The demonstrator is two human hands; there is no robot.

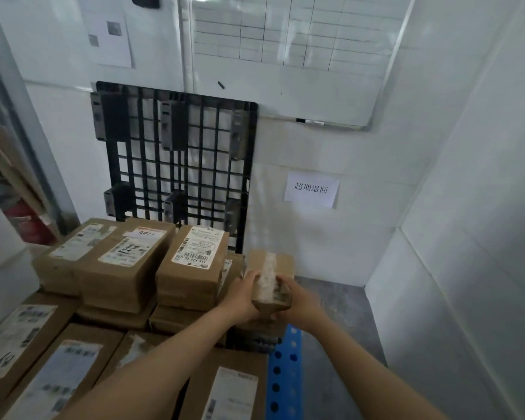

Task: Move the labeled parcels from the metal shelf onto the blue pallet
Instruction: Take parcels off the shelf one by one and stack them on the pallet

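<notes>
left hand [245,298] and right hand [298,301] are curling fingers [253,277] round the parcel [270,268] at the pallet's [285,374] right edge. level lowering is looking wise.

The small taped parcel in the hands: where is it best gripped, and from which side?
Grip the small taped parcel by its two long brown sides, left hand from the left, right hand from the right, as now. Those faces look flat and parallel, so palms probably clamp them securely.
</notes>
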